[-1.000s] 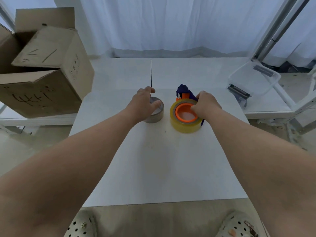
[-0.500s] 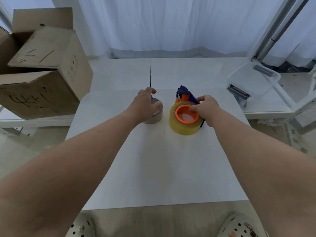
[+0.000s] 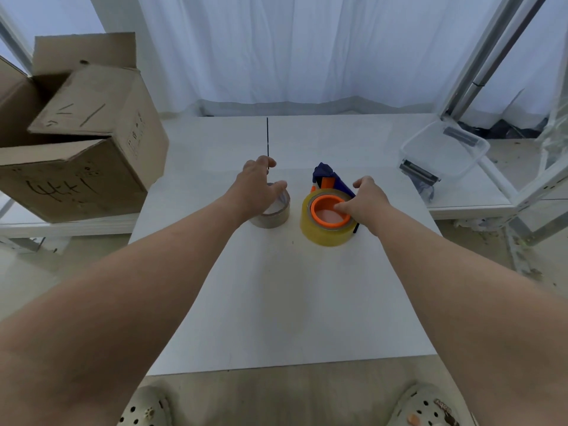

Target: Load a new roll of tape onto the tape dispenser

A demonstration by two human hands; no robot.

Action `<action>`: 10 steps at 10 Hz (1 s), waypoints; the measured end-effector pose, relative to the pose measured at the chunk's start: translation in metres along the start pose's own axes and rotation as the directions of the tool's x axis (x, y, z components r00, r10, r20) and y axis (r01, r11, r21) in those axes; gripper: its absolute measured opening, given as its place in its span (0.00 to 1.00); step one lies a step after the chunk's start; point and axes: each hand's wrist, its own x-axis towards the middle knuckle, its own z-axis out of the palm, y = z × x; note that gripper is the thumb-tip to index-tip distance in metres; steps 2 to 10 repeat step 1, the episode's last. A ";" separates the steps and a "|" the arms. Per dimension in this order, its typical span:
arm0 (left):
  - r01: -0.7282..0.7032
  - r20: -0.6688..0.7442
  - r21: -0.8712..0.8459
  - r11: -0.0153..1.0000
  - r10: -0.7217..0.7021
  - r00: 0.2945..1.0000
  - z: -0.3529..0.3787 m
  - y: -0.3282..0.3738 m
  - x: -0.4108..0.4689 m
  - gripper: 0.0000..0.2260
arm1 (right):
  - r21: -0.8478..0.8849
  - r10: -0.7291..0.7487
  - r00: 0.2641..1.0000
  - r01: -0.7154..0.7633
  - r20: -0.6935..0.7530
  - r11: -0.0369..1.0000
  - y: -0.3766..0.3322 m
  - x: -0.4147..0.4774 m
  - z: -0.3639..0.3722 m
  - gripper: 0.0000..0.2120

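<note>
Left hand [image 3: 255, 186] clasps grey roll [image 3: 273, 218] left of dispenser [image 3: 322, 172]; right hand [image 3: 367, 201] pinches yellow roll [image 3: 322, 236] at orange hub [image 3: 314, 210]; press it down square; seating looks incomplete, hard to tell.

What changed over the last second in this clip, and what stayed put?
The right hand slid a little toward the right edge of the yellow tape roll, which it pinches with its thumb now on the rim of the orange hub, uncovering more of both. The left hand keeps holding the small grey roll. Both rolls, the blue dispenser and the cardboard box stayed where they were.
</note>
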 end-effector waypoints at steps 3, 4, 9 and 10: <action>-0.014 -0.026 -0.028 1.000 0.013 1.000 -0.013 0.007 -0.007 0.22 | -0.072 -0.033 0.999 0.031 -0.025 0.997 -0.011 -0.012 -0.008 0.31; -0.014 -0.026 -0.028 1.000 0.013 1.000 -0.013 0.007 -0.007 0.22 | -0.072 -0.033 0.999 0.031 -0.025 0.997 -0.011 -0.012 -0.008 0.31; -0.014 -0.026 -0.028 1.000 0.013 1.000 -0.013 0.007 -0.007 0.22 | -0.072 -0.033 0.999 0.031 -0.025 0.997 -0.011 -0.012 -0.008 0.31; -0.014 -0.026 -0.028 1.000 0.013 1.000 -0.013 0.007 -0.007 0.22 | -0.072 -0.033 0.999 0.031 -0.025 0.997 -0.011 -0.012 -0.008 0.31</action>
